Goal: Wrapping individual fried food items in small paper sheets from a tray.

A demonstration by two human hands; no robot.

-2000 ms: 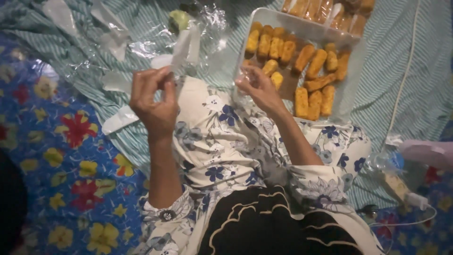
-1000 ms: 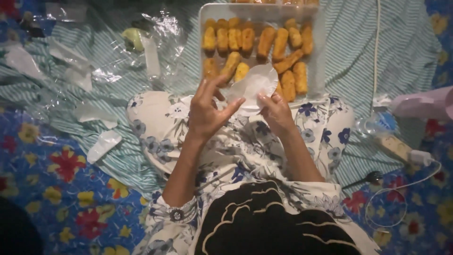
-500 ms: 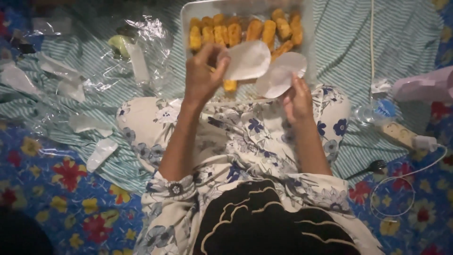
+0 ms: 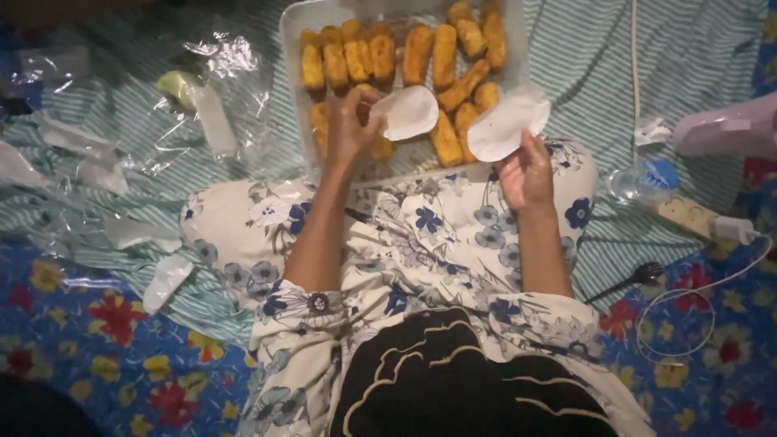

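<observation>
Striped cloth covered the floor, and over the tray (image 4: 293, 48) of golden rolls (image 4: 417, 53) the left hand (image 4: 350, 125) pinched one thin white wrapper (image 4: 411, 112) while the right hand (image 4: 528, 174) pinched another wrapper (image 4: 506, 128), best held softly by the edges so neither tore.

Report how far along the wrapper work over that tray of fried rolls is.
Done: two thin white wrappers are apart, one in the left hand, one in the right hand. In hand: the left wrapper sits over the rolls in the tray; the right wrapper is raised. Left: every roll visible lies bare.
</observation>
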